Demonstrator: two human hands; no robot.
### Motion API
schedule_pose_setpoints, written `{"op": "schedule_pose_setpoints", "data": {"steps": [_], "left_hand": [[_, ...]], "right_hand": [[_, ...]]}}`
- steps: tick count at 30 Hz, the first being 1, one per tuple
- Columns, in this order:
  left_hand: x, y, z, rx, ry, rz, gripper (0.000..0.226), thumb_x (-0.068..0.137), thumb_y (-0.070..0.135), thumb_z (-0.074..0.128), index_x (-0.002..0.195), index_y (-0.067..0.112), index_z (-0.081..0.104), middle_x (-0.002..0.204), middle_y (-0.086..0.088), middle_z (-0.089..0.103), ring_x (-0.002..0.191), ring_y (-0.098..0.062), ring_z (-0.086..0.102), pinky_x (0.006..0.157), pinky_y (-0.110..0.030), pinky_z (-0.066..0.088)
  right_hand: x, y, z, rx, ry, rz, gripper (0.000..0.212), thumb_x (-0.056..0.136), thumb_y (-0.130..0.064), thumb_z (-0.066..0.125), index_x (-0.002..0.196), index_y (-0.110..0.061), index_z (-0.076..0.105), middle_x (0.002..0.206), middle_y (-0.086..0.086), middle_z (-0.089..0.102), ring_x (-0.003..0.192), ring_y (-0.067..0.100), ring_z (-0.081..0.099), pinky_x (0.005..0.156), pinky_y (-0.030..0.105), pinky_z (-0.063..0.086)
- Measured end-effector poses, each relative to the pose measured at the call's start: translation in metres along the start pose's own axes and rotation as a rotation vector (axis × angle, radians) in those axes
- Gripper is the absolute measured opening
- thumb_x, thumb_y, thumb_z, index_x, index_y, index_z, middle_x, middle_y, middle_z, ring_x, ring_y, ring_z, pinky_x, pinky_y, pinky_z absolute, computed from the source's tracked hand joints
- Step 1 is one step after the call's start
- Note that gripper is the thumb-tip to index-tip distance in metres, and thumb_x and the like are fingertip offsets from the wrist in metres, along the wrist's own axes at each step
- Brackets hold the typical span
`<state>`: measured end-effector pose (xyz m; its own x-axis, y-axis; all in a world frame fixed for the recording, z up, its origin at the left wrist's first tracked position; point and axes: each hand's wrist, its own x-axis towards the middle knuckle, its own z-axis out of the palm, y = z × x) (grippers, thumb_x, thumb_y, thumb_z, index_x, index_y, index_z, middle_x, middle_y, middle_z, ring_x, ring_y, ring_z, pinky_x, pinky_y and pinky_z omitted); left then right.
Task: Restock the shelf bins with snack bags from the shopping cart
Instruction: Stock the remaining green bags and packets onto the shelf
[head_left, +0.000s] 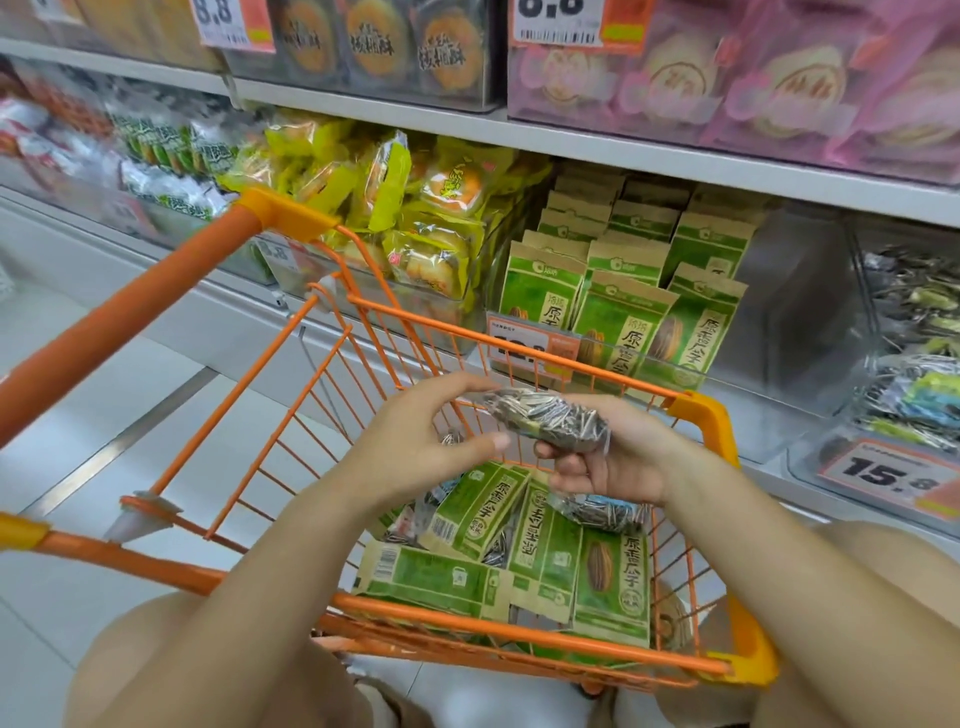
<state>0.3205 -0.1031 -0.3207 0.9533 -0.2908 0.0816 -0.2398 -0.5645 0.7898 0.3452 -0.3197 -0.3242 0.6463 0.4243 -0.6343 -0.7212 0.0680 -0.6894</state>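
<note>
Both my hands hold a clear bag of striped sunflower seeds (550, 418) above the orange shopping cart (701, 410). My right hand (613, 457) grips the bag's right end from below. My left hand (421, 436) curls round the left end, forefinger on top and thumb underneath. In the cart lie several green sunflower-seed bags (545, 561) and another clear seed bag (602, 512). A shelf bin of upright green bags (623, 312) stands just beyond the cart. At the right, a bin (852, 332) holds more clear seed bags (914, 374).
A clear bin section (789, 312) sits between the green bags and the clear seed bags. Yellow pastry packs (415, 218) fill the bin to the left. Price tags (883, 475) hang on the bin fronts. The cart handle (130, 317) crosses the left, over white floor.
</note>
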Motion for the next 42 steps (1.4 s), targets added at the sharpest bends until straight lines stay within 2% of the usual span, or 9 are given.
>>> {"op": "schedule_pose_setpoints", "data": {"steps": [8,12,15,18,23,27,34,39,42], "left_hand": [[0.002,0.008,0.001,-0.334,0.102,-0.115,0.027,0.073,0.024,0.075,0.096,0.021,0.061,0.086,-0.004,0.067,0.077,-0.026,0.068,0.076,-0.035,0.055],[0.006,0.012,0.002,-0.444,0.132,-0.197,0.024,0.08,0.003,0.07,0.098,0.016,0.061,0.077,-0.008,0.063,0.067,-0.027,0.063,0.061,-0.041,0.056],[0.009,0.013,0.002,-0.406,0.137,-0.257,0.025,0.081,0.006,0.071,0.103,0.01,0.061,0.082,-0.012,0.062,0.067,-0.026,0.061,0.056,-0.038,0.055],[0.02,0.005,-0.003,-0.237,0.166,-0.301,0.014,0.09,0.016,0.062,0.103,0.014,0.062,0.09,-0.008,0.064,0.074,-0.016,0.064,0.059,-0.029,0.056],[0.053,-0.032,-0.001,0.466,-0.239,-0.394,0.024,0.096,0.022,0.051,0.115,0.012,0.062,0.109,-0.003,0.057,0.103,-0.019,0.054,0.082,-0.025,0.039],[0.064,-0.056,0.034,0.754,-0.571,-0.449,0.029,0.092,0.034,0.057,0.107,0.011,0.051,0.093,-0.005,0.053,0.083,-0.021,0.052,0.07,-0.03,0.041],[0.056,-0.076,0.068,0.803,-0.305,-0.459,0.07,0.091,0.028,0.06,0.139,-0.004,0.021,0.111,-0.017,0.059,0.087,-0.025,0.063,0.059,-0.029,0.046],[0.052,-0.071,0.05,0.744,-0.421,-0.473,0.038,0.082,0.018,0.066,0.115,0.007,0.051,0.103,-0.009,0.058,0.089,-0.021,0.058,0.069,-0.03,0.049],[0.055,-0.038,0.017,0.686,-0.401,-0.37,0.018,0.076,0.017,0.069,0.084,0.015,0.053,0.074,0.0,0.055,0.066,-0.013,0.052,0.054,-0.024,0.039]], "right_hand": [[-0.001,0.008,-0.002,0.059,-0.012,-0.165,0.049,0.094,-0.035,0.048,0.132,-0.004,0.053,0.122,0.016,0.065,0.114,0.03,0.061,0.1,0.045,0.047],[-0.011,0.008,-0.006,0.029,-0.21,-0.135,0.069,0.065,-0.061,0.074,0.112,-0.01,0.071,0.117,0.014,0.068,0.104,0.03,0.066,0.091,0.047,0.052],[-0.017,0.013,0.0,-0.24,-0.146,-0.134,0.04,0.063,-0.033,0.082,0.096,-0.015,0.07,0.086,-0.002,0.073,0.071,0.009,0.068,0.056,0.024,0.056],[-0.009,0.015,0.001,-0.324,0.095,-0.154,0.036,0.078,-0.017,0.075,0.111,-0.016,0.061,0.086,-0.004,0.066,0.066,0.004,0.061,0.046,0.016,0.046],[0.003,0.015,-0.01,-0.423,0.372,-0.24,0.06,0.082,-0.022,0.072,0.135,-0.012,0.045,0.097,0.007,0.065,0.068,0.014,0.058,0.058,0.026,0.048],[0.002,0.016,-0.011,-0.473,0.374,-0.26,0.053,0.081,-0.025,0.072,0.128,-0.014,0.05,0.091,0.005,0.06,0.06,0.011,0.054,0.05,0.022,0.039],[0.01,0.015,-0.014,-0.513,0.378,-0.313,0.068,0.079,-0.029,0.074,0.138,-0.013,0.044,0.128,0.006,0.053,0.093,0.014,0.058,0.087,0.035,0.051],[0.001,0.014,-0.008,-0.542,0.321,-0.364,0.057,0.078,-0.024,0.076,0.129,-0.018,0.051,0.13,0.005,0.054,0.093,0.014,0.059,0.066,0.026,0.048],[-0.007,0.018,0.0,-0.548,0.262,-0.529,0.041,0.08,-0.018,0.076,0.113,-0.024,0.053,0.116,-0.004,0.056,0.087,-0.002,0.056,0.058,0.007,0.047]]}}
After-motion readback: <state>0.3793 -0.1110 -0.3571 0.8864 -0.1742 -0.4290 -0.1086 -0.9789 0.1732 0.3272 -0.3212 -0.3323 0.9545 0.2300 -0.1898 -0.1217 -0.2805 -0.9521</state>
